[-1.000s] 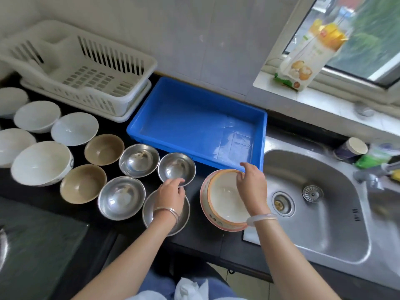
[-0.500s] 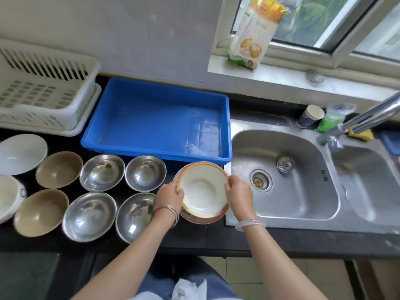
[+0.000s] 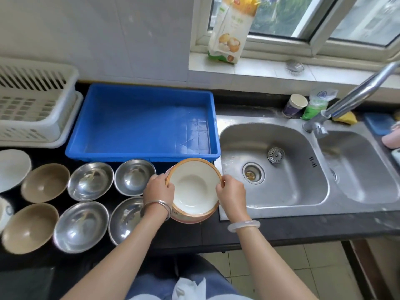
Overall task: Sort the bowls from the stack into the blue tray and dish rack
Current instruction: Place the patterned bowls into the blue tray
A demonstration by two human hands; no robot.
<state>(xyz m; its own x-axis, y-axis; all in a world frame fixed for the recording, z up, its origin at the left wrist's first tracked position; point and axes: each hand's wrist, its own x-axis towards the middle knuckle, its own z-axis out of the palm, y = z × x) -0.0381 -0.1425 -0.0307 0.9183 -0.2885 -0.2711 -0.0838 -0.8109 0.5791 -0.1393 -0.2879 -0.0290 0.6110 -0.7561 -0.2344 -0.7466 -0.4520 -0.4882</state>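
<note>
A stack of orange-rimmed white bowls [image 3: 193, 186] stands on the dark counter in front of the blue tray [image 3: 140, 118], which holds nothing. My left hand [image 3: 159, 187] grips the top bowl's left rim and my right hand [image 3: 231, 191] grips its right rim. The top bowl sits slightly raised and offset over the pinkish bowl below it. The white dish rack [image 3: 32, 105] is at the far left, partly cut off.
Several steel bowls [image 3: 89, 180], two brown bowls [image 3: 44, 182] and white bowls [image 3: 12, 167] lie spread on the counter left of the stack. A double steel sink [image 3: 275, 167] with a tap [image 3: 350, 98] lies to the right. A packet [image 3: 230, 31] leans on the windowsill.
My left hand left the steel bowl and took the stack's left rim. Both hands now hold the top bowl, which looks slightly lifted. The view swung right toward the sink.
</note>
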